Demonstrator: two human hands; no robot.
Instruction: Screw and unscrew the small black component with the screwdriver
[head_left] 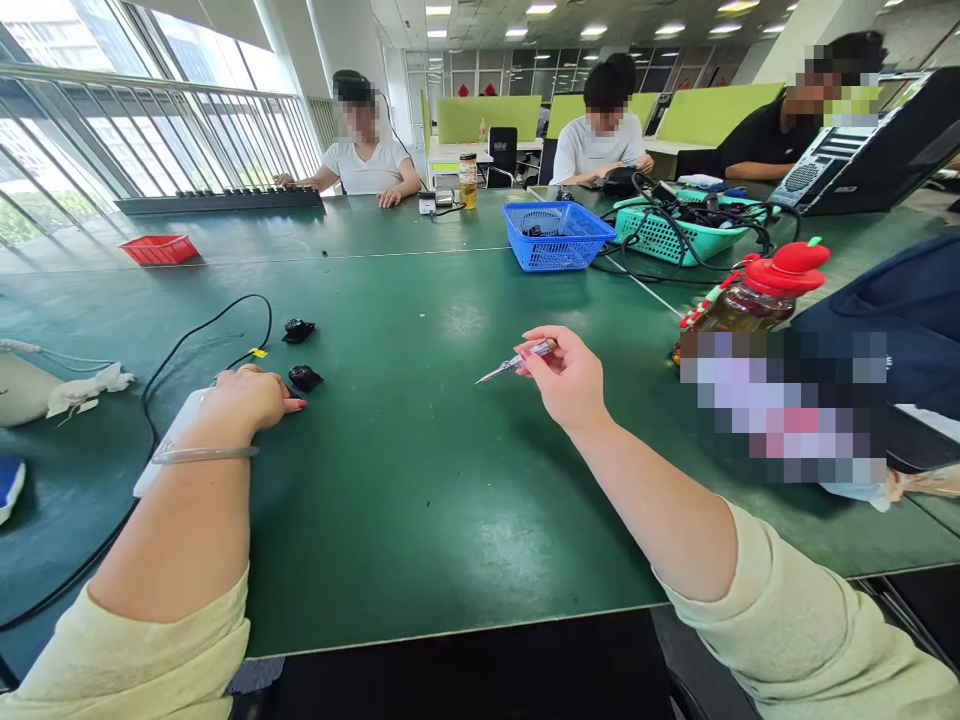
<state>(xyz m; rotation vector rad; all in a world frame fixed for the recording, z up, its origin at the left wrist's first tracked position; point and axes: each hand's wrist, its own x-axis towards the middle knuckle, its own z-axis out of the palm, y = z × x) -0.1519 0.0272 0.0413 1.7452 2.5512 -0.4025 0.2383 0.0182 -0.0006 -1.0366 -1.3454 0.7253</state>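
**Screwdriver [516, 362] in hand, not on any part**

Head view: right hand [571, 378], right of centre, grips it, tip pointing left. Left hand [251, 400], left of centre, rests on the counter [420, 520] by two small black pieces [304, 378]; can't tell if it holds anything. Looks early; what's left can't be read.

The tool's shaft [494, 373] is silvery, both lumps [304, 378] black, the tabletop [375, 500] green.

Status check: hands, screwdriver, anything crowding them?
Right hand gripping screwdriver, tip pointing left. Left hand down on the green table, beside the nearer black lump. Black cable runs past left forearm.
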